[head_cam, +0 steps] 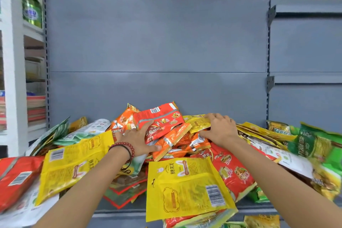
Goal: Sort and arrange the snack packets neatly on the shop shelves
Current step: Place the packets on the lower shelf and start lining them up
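A loose heap of snack packets (pixel 172 140) in red, orange, yellow and green covers the grey shelf (pixel 120 207). My left hand (pixel 137 139), with bead bracelets on the wrist, lies flat on the middle of the heap. Its fingers are spread against the red and orange packets (pixel 162 133), and the thumb lies along an orange one. My right hand (pixel 220 129) is just to the right, fingers curled over the edge of a small yellow packet (pixel 197 123) with the thumb beneath it. A large yellow packet (pixel 187 187) lies face down at the front, between my forearms.
The shelf's grey back panel (pixel 157 42) rises bare behind the heap. Green packets (pixel 318 146) pile up at the right, and yellow and red ones (pixel 61 168) at the left. A white rack (pixel 13 61) at far left holds a green jar (pixel 31 5).
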